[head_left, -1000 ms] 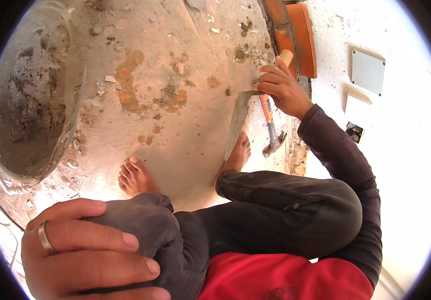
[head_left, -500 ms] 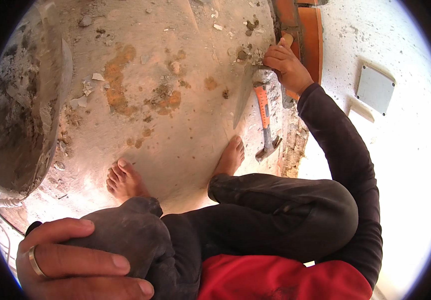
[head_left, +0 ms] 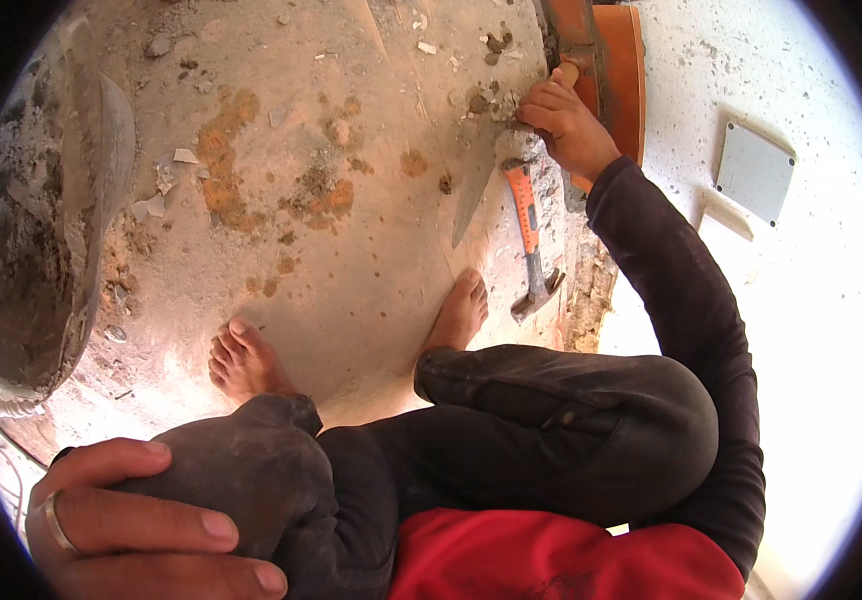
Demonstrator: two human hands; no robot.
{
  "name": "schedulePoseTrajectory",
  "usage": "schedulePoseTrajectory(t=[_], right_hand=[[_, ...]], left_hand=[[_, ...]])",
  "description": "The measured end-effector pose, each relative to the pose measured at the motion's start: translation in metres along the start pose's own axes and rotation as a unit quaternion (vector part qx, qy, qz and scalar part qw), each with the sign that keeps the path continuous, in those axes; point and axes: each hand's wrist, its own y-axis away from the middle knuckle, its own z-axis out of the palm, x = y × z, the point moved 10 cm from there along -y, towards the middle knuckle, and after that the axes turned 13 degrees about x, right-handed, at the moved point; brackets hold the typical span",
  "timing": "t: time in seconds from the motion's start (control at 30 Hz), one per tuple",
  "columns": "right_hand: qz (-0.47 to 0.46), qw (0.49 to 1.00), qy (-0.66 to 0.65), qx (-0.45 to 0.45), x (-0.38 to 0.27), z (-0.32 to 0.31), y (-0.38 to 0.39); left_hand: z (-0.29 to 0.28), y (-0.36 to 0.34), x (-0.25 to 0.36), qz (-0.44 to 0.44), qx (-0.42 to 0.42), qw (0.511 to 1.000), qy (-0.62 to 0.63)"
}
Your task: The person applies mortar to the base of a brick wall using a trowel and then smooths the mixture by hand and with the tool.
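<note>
A: Where's the trowel [head_left: 472,190]?
B: Upper R of centre, in the R hand [head_left: 568,125]. Blade slants down twd the R foot [head_left: 459,312], tip short of the toes. Can't tell if the blade touches the floor [head_left: 381,310].
A: Grip?
B: Fingers wrapped round the trowel's handle, closed on it. Light-brown handle end pokes out above the fist, in front of the orange tiles [head_left: 623,100].
A: What's nearby?
B: Hammer [head_left: 526,215] lying just below that hand, orange + grey handle, grip end up nr the fist, claw head down just R of the foot. Dark clumps [head_left: 478,103] on the floor just L of the fist.
A: L hand [head_left: 141,525]?
B: Lower L, close to the cam, w/ a ring. Fingers loosely apart over the L knee [head_left: 241,470]; palm's hidden, cut off by the bottom edge.
A: Further out?
B: L foot [head_left: 244,360] bare, flat on the floor, same as the R. Orange-brown stains [head_left: 223,165] mid-floor, pale chips [head_left: 156,205] L of those. Big crusted tub [head_left: 79,300] at far L, dried grey stuff inside. Far R: white speckled wall [head_left: 676,75] w/ a grey sq. plate [head_left: 756,172].
</note>
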Motion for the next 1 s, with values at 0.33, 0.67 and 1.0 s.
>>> schedulePoseTrajectory(t=[0.33, 0.67, 1.0], right_hand=[[0.013, 1.0, -0.01, 0.006, 0.0, 0.005, 0.009], [0.011, 0.999, -0.026, 0.043, -0.025, -0.003, 0.014], [0.037, 0.998, -0.033, 0.045, -0.009, 0.001, 0.04]], left_hand=[[0.002, -0.003, 0.003, 0.009, -0.033, 0.999, 0.0], [0.001, -0.001, 0.003, 0.0, -0.015, 1.0, 0.006], [0.005, -0.014, 0.01, 0.014, 0.029, 0.999, 0.015]])
